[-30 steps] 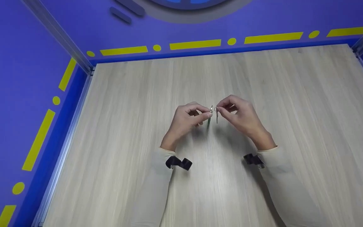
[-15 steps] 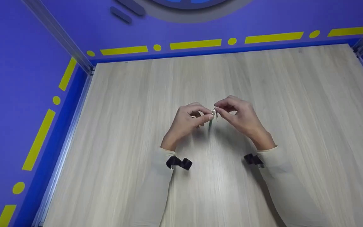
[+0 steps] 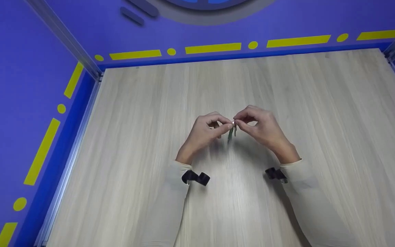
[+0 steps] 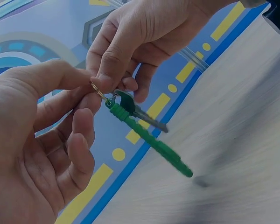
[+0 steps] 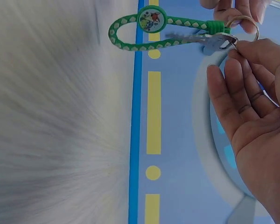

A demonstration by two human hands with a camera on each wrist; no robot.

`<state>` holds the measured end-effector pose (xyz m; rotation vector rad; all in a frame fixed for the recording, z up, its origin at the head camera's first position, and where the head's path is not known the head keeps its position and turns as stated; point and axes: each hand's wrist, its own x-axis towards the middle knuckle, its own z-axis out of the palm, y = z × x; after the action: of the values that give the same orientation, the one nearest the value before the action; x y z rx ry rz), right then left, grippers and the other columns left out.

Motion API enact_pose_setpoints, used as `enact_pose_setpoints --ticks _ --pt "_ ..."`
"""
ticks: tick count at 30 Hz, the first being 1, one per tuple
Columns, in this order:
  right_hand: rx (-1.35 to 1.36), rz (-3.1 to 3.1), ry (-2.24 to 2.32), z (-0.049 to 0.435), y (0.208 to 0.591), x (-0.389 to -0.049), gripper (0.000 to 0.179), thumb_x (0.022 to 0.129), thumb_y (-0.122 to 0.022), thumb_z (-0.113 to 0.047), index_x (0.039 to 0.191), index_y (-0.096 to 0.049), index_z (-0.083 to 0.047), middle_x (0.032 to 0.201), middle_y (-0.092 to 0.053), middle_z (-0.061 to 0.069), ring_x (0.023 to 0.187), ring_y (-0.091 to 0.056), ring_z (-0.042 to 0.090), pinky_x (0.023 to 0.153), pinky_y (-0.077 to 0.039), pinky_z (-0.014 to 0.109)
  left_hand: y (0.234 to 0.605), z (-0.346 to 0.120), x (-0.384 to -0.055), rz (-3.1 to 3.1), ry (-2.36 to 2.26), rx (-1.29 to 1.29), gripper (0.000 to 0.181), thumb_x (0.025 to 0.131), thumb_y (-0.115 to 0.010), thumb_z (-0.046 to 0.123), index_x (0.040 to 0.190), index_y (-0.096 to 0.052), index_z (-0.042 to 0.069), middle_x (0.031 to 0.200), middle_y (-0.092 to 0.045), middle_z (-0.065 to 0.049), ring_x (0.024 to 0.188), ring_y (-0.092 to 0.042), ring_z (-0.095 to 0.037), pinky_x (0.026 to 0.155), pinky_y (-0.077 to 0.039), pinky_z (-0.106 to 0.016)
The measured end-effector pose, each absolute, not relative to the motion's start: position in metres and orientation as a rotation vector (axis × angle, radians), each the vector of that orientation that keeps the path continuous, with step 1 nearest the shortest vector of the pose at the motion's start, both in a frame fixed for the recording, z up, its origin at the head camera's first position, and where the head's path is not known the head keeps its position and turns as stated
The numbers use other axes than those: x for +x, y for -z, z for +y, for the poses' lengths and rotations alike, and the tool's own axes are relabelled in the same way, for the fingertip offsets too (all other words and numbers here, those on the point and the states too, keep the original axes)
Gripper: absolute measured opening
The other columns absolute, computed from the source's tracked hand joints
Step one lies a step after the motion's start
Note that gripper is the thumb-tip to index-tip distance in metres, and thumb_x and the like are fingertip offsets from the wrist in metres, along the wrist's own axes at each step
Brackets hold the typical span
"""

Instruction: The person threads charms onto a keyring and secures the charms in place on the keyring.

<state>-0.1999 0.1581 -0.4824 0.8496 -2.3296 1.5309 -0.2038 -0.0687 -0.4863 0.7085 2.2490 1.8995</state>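
My left hand [image 3: 207, 133] pinches a gold-coloured key ring [image 5: 257, 31] between thumb and forefinger. From it hangs a green braided keychain strap [image 4: 151, 141], a loop with a round picture badge [image 5: 151, 19]. My right hand [image 3: 262, 126] is right against the left fingertips, thumb and forefinger pinching a small wire loop at the head of a key [image 5: 218, 42]. The key's toothed blade hangs beside the strap. Fingertips hide where the small loop meets the ring, so I cannot tell whether the two are linked.
Both hands are above a pale wood-grain table [image 3: 142, 137]. Blue walls [image 3: 218, 31] with yellow dashes and dots border its back and left side. A black wrist camera [image 3: 195, 177] sits on the left sleeve and another camera [image 3: 275, 174] on the right one.
The hands have closed the small gap between them, the left shifting slightly right. The key and the green strap, apart a second ago, now hang side by side.
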Motion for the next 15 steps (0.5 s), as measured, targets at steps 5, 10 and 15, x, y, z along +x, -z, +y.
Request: enact_pose_setpoints --ticks 5,10,15 --pt "0.851 -2.33 -1.505 0.1573 0.4814 -0.1997 0.013 0.092 -0.077 0.01 0.099 -0.078 -0.002 0.094 -0.075 0.004 0.085 -0.07 0.016 0.082 -0.057 0.023 0.4865 -0.0668 -0.2034 2.238 -1.906 0.657 0.014 0.1 -0.075 0.016 0.102 -0.081 0.004 0.092 -0.07 0.002 0.063 -0.055 -0.01 0.056 -0.047 -0.025" --pt "0.86 -2.343 -1.481 0.1578 0.4806 -0.1991 0.014 0.093 -0.077 0.008 0.099 -0.079 -0.004 0.095 -0.075 0.002 0.087 -0.07 0.016 0.083 -0.057 0.024 0.4862 -0.0654 -0.2026 2.192 -1.918 0.607 0.013 0.099 -0.076 0.015 0.103 -0.081 0.003 0.089 -0.069 0.004 0.061 -0.054 -0.01 0.055 -0.044 -0.025" --pt "0.874 -2.351 -1.471 0.1576 0.4805 -0.1994 0.011 0.095 -0.077 0.005 0.101 -0.08 -0.004 0.096 -0.075 0.006 0.089 -0.071 0.017 0.084 -0.057 0.026 0.4851 -0.0637 -0.202 2.179 -1.914 0.596 0.014 0.098 -0.078 0.016 0.101 -0.08 0.002 0.087 -0.071 0.004 0.061 -0.055 -0.011 0.056 -0.045 -0.025"
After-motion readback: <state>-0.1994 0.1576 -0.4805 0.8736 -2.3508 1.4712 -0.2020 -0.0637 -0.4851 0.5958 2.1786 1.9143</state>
